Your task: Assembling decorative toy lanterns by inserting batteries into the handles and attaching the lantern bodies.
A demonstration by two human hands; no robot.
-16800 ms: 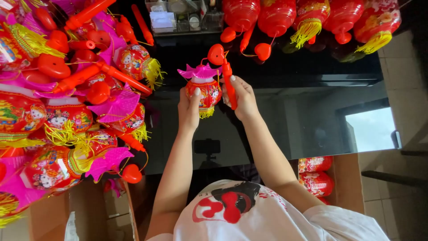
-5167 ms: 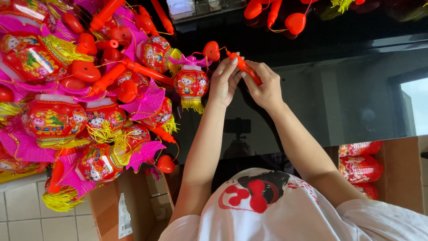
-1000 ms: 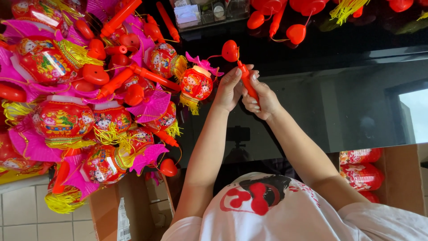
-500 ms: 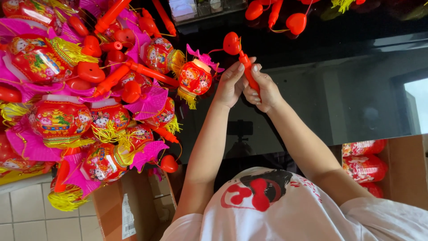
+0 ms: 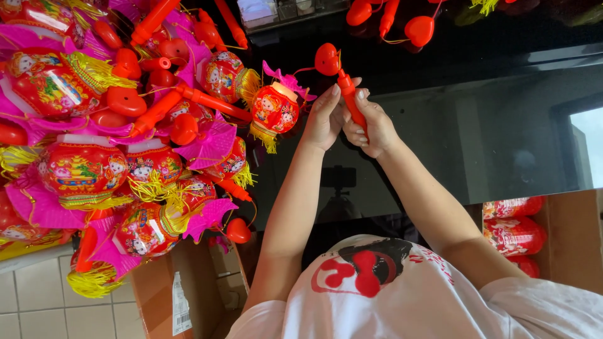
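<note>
Head view, looking down: both hands grip a red plastic lantern handle [image 5: 349, 100] above a glossy black counter [image 5: 477, 125]. Left hand [image 5: 323, 119] and right hand [image 5: 374, 125] close around it together. A small red paper lantern [image 5: 274, 108] hangs just left, beside a pile of finished lanterns [image 5: 113, 157].

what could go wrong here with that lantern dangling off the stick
The small lantern hangs close beside the pile of finished lanterns, so its tassel or cord may snag there. Both hands, left hand and right hand, pinch the thin red stick; a slip could drop it onto the glass table.
</note>
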